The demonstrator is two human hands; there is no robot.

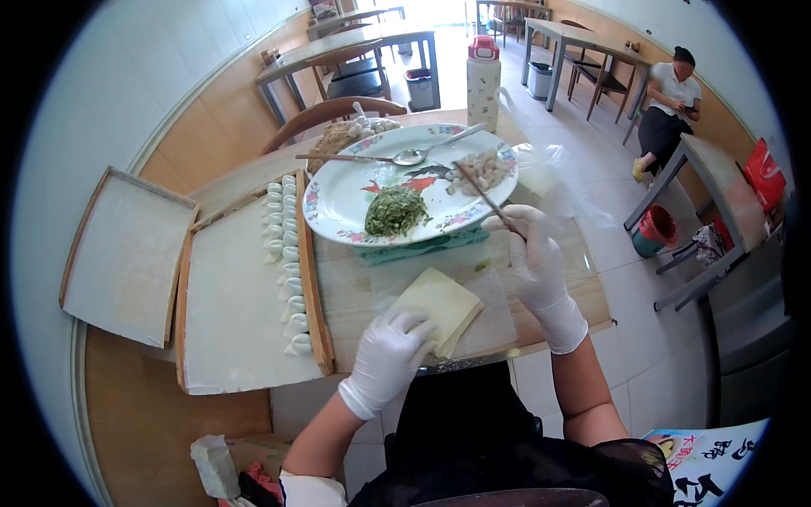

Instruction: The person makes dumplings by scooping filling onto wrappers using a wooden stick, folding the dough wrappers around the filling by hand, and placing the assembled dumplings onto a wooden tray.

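My left hand (389, 351), in a white glove, rests on the near corner of a stack of pale square dough wrappers (439, 306) lying on the wooden table. My right hand (530, 253), also gloved, holds a thin stick (480, 193) whose far tip reaches into the chopped pale filling (480, 171) on a large flowered plate (338, 203). A mound of green filling (394, 211) sits on the plate's near side. A metal spoon (411, 155) lies across the plate's far part.
A wooden tray (228, 321) at left holds a row of several folded dumplings (287, 253) along its right edge. A second tray (127, 253) lies farther left. A bottle with a red cap (483, 80) stands behind the plate. A seated person (667, 110) is at the far right.
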